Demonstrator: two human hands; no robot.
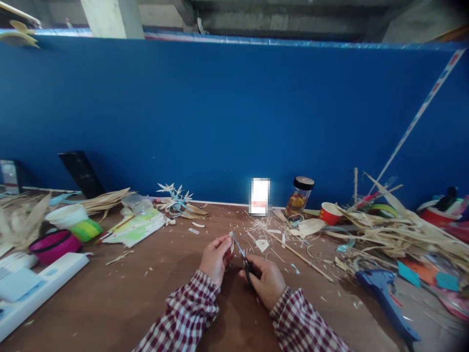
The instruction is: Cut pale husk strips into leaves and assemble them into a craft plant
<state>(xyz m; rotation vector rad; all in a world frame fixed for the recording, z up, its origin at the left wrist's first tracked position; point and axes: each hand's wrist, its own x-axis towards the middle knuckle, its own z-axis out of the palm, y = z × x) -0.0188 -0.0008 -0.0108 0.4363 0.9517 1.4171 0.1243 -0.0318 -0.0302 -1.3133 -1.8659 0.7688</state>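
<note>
Nearest to us are 2 red-and-white checked sleeves (190,315), reaching in from the near edge over the brown desk (128,293). Our left hand (216,257) has its fingers (224,243) curled almost shut, pinching a small pale scrap (232,247) between thumb and fingertips. Our right hand (266,279), just to its right, is closed around the black handles of the scissors (242,254). The blades slant up and left to meet the scrap, though we cannot tell how far apart they stand. Both hands sit near the middle of the desk among pale shavings.

A thin stick (301,257) lies just beyond the right hand. At the near right lies a blue glue gun (384,289), with a heap of dry straw (395,234) behind it. Far off, by the blue partition (234,112), stand a jar (298,198) with a black lid and a red cup (330,213). At the near left lies a white power strip (40,288).
</note>
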